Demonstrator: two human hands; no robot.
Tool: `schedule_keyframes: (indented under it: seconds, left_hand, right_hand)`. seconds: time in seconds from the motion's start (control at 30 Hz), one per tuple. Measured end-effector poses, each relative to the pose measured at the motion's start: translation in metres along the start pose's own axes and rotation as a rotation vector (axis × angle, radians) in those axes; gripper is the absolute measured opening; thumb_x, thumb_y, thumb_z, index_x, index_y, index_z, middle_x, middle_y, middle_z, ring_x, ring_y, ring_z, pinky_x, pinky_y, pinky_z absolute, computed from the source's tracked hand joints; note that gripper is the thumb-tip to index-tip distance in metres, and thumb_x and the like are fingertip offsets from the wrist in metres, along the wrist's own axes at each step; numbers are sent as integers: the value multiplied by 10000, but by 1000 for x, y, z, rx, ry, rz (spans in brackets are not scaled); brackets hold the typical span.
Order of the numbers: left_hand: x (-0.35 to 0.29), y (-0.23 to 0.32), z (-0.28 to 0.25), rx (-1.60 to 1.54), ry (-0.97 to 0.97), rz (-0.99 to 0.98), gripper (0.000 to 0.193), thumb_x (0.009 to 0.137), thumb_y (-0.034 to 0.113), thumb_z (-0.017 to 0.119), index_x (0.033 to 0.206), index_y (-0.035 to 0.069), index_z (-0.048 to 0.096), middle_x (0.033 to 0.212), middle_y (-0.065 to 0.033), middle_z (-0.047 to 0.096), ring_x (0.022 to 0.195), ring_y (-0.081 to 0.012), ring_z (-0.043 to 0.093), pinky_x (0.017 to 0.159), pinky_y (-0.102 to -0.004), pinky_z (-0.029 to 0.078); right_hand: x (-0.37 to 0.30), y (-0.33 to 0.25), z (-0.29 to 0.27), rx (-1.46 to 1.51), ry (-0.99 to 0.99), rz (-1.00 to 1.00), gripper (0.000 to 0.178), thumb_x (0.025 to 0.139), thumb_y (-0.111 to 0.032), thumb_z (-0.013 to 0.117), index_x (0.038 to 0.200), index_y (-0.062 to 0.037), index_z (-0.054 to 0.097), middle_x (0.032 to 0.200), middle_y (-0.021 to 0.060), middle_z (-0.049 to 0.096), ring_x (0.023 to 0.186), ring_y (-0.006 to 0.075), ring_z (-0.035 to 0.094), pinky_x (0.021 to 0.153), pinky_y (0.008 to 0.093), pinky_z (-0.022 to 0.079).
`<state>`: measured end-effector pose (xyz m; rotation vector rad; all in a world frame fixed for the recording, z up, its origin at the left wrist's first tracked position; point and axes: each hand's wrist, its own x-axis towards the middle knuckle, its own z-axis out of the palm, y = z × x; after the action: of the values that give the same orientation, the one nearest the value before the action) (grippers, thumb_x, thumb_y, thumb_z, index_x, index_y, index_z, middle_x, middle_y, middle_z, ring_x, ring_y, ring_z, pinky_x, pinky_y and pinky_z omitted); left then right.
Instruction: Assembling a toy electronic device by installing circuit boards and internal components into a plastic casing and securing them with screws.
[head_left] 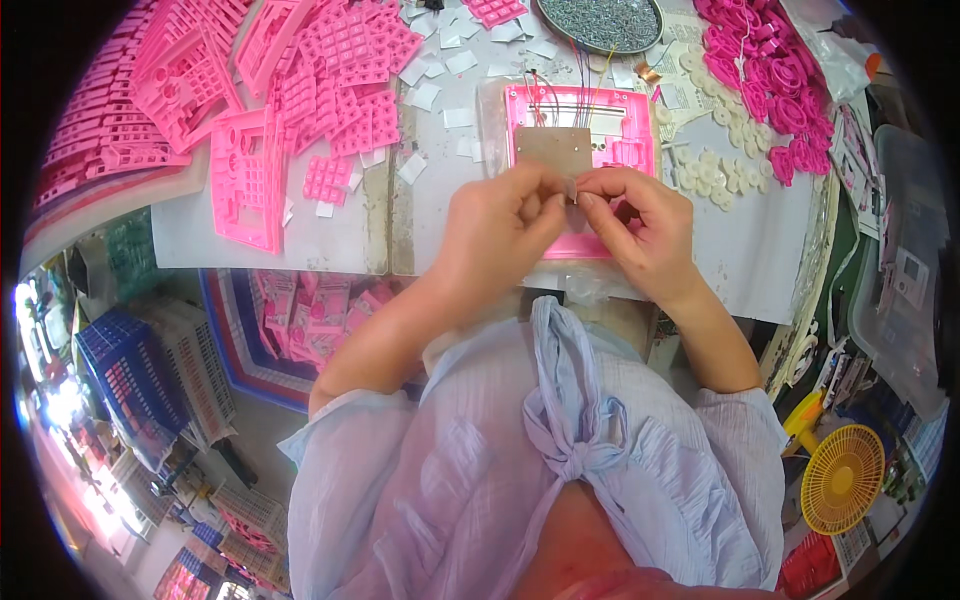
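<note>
My left hand [500,225] and my right hand [648,225] meet fingertip to fingertip over the near part of a pink plastic housing [640,108]. Both are closed in a pinch around a small piece [571,190] between them, too small and too covered by fingers to name. Just beyond the fingertips, a brown flat board [553,147] lies across the housing. Several thin coloured wires [582,80] run up from its far edge. My hands hide the middle of the housing, while its near pink edge [575,247] shows below them.
Pink keypad sheets [360,45], pink frames [245,180] and white paper squares [460,62] spread over the left. A round tray of screws [602,22] stands at the back. White plastic discs [725,165] and magenta parts [765,75] lie right. Below left is a blue-rimmed basket [225,345].
</note>
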<state>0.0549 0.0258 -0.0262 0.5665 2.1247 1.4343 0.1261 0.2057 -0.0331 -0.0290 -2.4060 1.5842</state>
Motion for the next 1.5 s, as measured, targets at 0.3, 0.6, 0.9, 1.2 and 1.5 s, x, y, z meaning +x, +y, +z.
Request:
schedule_keyframes:
  seconds: [0.3, 0.6, 0.9, 1.2, 1.5]
  left_hand:
    - [16, 3, -28, -461, -265, -326, 188, 945, 86, 700, 1083, -21, 628, 832, -65, 718, 692, -74, 661, 605, -207, 519]
    - [12, -3, -19, -387, -232, -202, 188, 907, -12, 685, 1081, -51, 625, 914, -85, 724, 769, -91, 685, 669, -231, 554]
    - [6, 4, -18, -425, -205, -154, 327, 914, 19, 705, 1177, -28, 517, 885, -94, 693, 736, -108, 664, 629, -253, 535]
    - [6, -6, -9, -472, -161, -89, 255, 938, -4, 684, 1125, 0, 511, 867, -45, 683, 734, -63, 648, 632, -218, 521]
    - [0, 6, -8, -170, -90, -30, 117, 939, 8, 656, 1036, -11, 594, 791, 0, 655, 674, 0, 563, 573, -169, 437]
  right_hand:
    - [-1, 6, 2, -140, -18, -241, 121, 844, 11, 743, 951, -24, 698, 920, 90, 741, 639, 166, 639, 549, 276, 511]
    - [-2, 3, 1, -14, -49, -73, 95, 866, 5, 725, 957, -10, 704, 902, 88, 724, 635, 158, 638, 535, 270, 502]
    - [-4, 6, 2, -102, -60, -206, 100, 877, 4, 715, 977, -6, 711, 911, 94, 730, 652, 161, 659, 559, 269, 527]
    - [-12, 1, 2, 71, -34, 47, 135, 875, 10, 713, 1010, 10, 714, 924, 107, 734, 731, 156, 696, 600, 271, 561]
    - [-10, 3, 4, -81, -16, -148, 121, 876, 22, 713, 996, 21, 707, 959, 123, 744, 751, 188, 715, 643, 283, 591]
